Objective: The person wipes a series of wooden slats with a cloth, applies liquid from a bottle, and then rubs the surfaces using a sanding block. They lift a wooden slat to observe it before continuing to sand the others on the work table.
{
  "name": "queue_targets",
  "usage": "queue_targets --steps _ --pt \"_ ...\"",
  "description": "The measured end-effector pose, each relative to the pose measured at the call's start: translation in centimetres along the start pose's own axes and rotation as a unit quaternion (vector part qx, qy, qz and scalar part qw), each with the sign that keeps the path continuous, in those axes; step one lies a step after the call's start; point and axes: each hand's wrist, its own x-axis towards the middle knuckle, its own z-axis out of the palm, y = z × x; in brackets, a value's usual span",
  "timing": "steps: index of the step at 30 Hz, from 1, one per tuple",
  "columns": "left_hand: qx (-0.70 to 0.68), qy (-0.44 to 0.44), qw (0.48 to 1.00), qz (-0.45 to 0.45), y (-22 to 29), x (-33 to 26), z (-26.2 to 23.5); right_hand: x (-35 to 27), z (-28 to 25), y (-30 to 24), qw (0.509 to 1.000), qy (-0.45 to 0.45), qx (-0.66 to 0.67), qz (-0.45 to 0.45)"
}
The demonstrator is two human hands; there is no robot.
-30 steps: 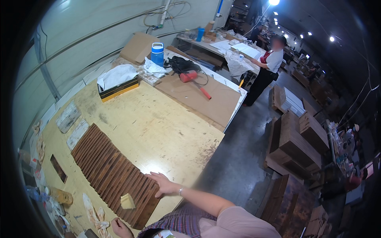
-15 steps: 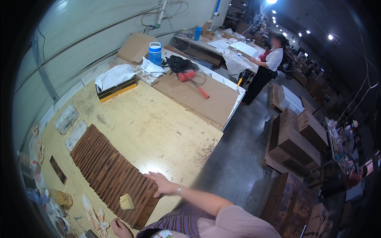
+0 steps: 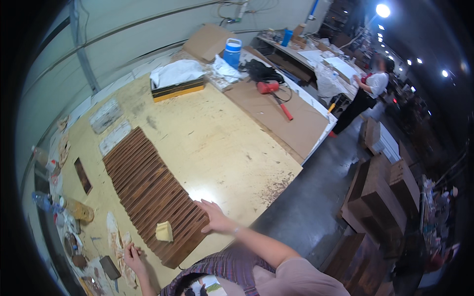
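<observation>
A row of dark brown wooden slats (image 3: 155, 190), laid side by side, runs slantwise across the table in front of me. My right hand (image 3: 216, 218) rests on the right edge of its near end, fingers spread and nothing grasped. On the slats near that end sits a pale yellow block (image 3: 164, 232), which looks like a sponge. My left hand (image 3: 133, 257) is off the slats to the left, beside a stained cloth (image 3: 114, 237). Its fingers are loosely bent and apart, with nothing visible in them.
A yellow-topped table (image 3: 217, 148) carries a box with white cloth (image 3: 177, 74), a red mallet (image 3: 269, 89) and a blue jug (image 3: 232, 53). Bottles, one holding amber liquid (image 3: 79, 209), line the left edge, near a dark block (image 3: 109, 267). Another person (image 3: 370, 89) stands at a farther bench.
The view has shifted, so the table sits farther right and higher in the picture. My left hand has moved up beside the stained cloth. My right hand stays on the slats' edge.
</observation>
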Motion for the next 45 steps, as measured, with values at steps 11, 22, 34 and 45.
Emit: queue_targets --steps 11,22,34,45 --pt "-0.130 -0.108 0.980 -0.102 2.3 -4.4 3.1 1.2 0.8 0.9 0.970 -0.004 0.239 -0.049" --pt "-0.222 -0.105 0.957 -0.154 4.3 -5.4 6.7 2.7 0.8 0.5 0.972 -0.030 0.226 -0.059" --pt "-0.223 -0.118 0.955 -0.156 3.4 -5.3 6.8 2.8 1.1 0.6 0.964 -0.031 0.259 -0.044" --pt "-0.231 -0.106 0.950 -0.180 3.6 -3.3 7.1 4.9 0.8 0.5 0.967 -0.034 0.248 -0.043"
